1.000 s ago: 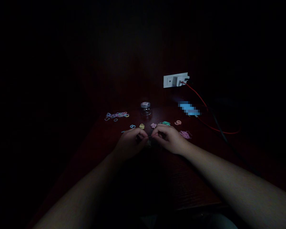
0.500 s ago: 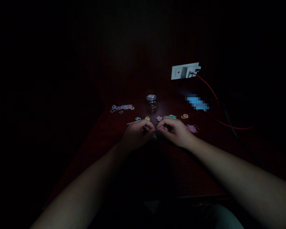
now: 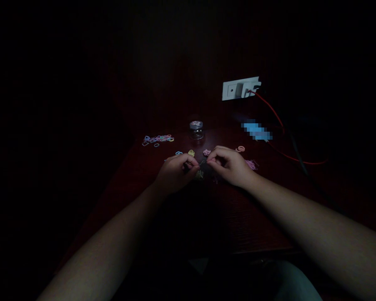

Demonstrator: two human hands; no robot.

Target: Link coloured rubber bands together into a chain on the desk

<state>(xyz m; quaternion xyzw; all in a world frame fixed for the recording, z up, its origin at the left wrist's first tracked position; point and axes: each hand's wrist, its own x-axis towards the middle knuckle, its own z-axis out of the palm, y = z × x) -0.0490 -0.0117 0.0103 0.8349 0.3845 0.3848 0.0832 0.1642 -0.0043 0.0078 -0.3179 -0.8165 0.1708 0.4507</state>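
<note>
1. Change: the fingertips of the left hand (image 3: 175,171) and right hand (image 3: 230,166), nearly meeting half a second ago, now stand slightly apart. A thin, pale band (image 3: 201,162) shows in the gap, on the near side of the jar (image 3: 196,130).
2. Change: the green bands, partly visible beyond the right hand half a second ago, are now hidden by it.
3. Assessment: the wider gap exposes the band, which appears to be in the left hand's charge alone. Whether its far end is free of the right fingers cannot be confirmed in this light.
4. Left fingers: thumb and forefinger pinched together at the tips, band projecting from them toward the right hand. The other fingers are curled and mostly hidden.
5. Right fingers: thumb and forefinger pressed together at the tips, just beside the band. Cannot tell whether anything is held between them.
6. Surroundings: a mixed pile (image 3: 158,140) lies left of the jar. Nearer than the jar are blue bands (image 3: 179,153) and yellow bands (image 3: 191,153) to its left, pink bands (image 3: 206,153) slightly to its right, and orange bands (image 3: 241,149) farther right. A pale heap (image 3: 199,175) lies below the fingertips; its contents are indistinct.
</note>
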